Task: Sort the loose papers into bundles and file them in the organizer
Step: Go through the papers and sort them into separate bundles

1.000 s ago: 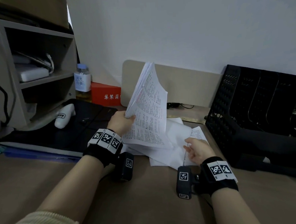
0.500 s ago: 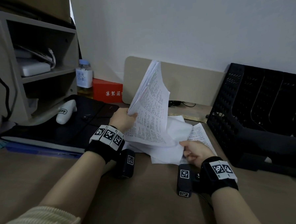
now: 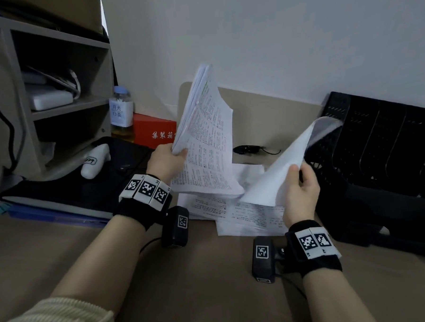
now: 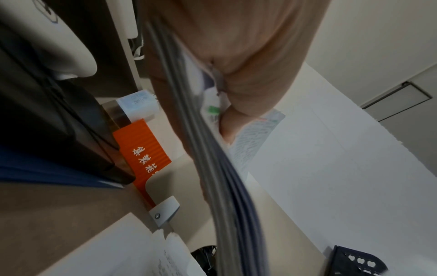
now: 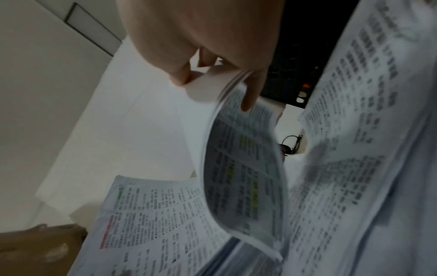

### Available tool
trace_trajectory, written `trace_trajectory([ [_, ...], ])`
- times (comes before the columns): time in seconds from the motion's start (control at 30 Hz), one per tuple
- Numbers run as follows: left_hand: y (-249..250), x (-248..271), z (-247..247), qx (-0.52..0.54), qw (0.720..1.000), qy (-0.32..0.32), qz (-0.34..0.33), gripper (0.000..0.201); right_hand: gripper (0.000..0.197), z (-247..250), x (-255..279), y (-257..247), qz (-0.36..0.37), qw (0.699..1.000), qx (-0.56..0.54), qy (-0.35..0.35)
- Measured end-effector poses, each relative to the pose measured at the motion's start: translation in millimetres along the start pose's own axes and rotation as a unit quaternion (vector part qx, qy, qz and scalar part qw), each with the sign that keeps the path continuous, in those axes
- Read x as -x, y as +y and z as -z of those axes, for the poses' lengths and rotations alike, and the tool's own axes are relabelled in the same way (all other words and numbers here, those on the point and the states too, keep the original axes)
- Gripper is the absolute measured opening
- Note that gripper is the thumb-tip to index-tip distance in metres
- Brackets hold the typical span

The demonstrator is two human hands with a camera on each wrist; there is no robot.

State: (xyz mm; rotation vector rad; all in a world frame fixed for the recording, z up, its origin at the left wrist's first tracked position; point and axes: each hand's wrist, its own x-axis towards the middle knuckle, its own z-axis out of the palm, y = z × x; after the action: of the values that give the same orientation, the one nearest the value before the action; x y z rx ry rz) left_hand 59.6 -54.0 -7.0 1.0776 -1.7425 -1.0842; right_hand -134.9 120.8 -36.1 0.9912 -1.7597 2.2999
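My left hand (image 3: 166,160) is curled round the lower edge of a thick bundle of printed sheets (image 3: 205,136), thumb on the front page, and the bundle stands nearly upright in the middle of the head view, its thin white pages fanning apart at the top. My right hand (image 3: 300,193) pinches a smaller sheaf (image 3: 278,167) between thumb and fingers at centre right; its blank back faces me and the soft paper bows over in a curve. From the right wrist that sheaf shows dense small print with yellow-green highlighted lines, too blurred to read. More loose papers (image 3: 248,215) lie flat on the matte brown desk (image 3: 188,285) below both hands, overlapping untidily. The organizer (image 3: 377,137), hard black plastic with perforated walls and curved dividers, leans against the wall at the right edge. At upper left centre stand a clear bottle (image 3: 121,111) whose pale label reads 月光白茶 and a red carton (image 3: 153,130) with white characters 集装箱
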Motion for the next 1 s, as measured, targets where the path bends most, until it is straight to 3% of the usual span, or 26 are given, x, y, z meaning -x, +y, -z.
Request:
trace_trajectory([
  [0.07, 1.4, 0.7, 3.0, -0.017, 1.0, 0.012, -0.009, 0.019, 0.018, -2.3, 1.0, -6.7, 0.039, 0.999, -0.002, -0.016],
  [0.2, 5.3, 5.0, 0.8, -0.009, 1.0, -0.008, -0.002, 0.021, 0.027, -9.5, 3.9, -17.9, 0.087, 0.99, 0.011, -0.114],
  [0.37, 11.8, 10.4, -8.7, 0.089, 0.992, -0.078, 0.045, 0.036, 0.017, -20.7, 11.2, -21.1, 0.011, 0.966, 0.025, -0.256],
  [0.47, 16.0, 13.9, -13.5, 0.146, 0.981, -0.109, 0.07, 0.038, 0.016, -23.6, 15.7, -19.2, -0.04, 0.955, 0.035, -0.293],
  [0.63, 18.6, 19.3, -16.5, 0.181, 0.972, -0.119, 0.089, 0.037, 0.054, -20.4, 16.2, -18.0, -0.116, 0.927, 0.027, -0.355],
  [0.7, 18.5, 19.9, -15.7, 0.19, 0.969, -0.122, 0.096, 0.038, 0.055, -19.0, 15.2, -15.0, -0.132, 0.92, 0.031, -0.369],
  [0.8, 18.7, 20.5, -14.1, 0.201, 0.965, -0.126, 0.107, 0.037, 0.022, -18.9, 15.6, -9.3, -0.128, 0.918, 0.032, -0.374],
  [0.83, 19.0, 21.2, -13.6, 0.205, 0.964, -0.129, 0.112, 0.036, 0.02, -18.2, 13.7, -3.0, -0.116, 0.92, 0.04, -0.372],
  [1.0, 21.3, 24.6, -10.1, 0.225, 0.954, -0.147, 0.137, 0.029, 0.05, -15.6, 6.1, 16.4, -0.109, 0.936, 0.12, -0.314],
])
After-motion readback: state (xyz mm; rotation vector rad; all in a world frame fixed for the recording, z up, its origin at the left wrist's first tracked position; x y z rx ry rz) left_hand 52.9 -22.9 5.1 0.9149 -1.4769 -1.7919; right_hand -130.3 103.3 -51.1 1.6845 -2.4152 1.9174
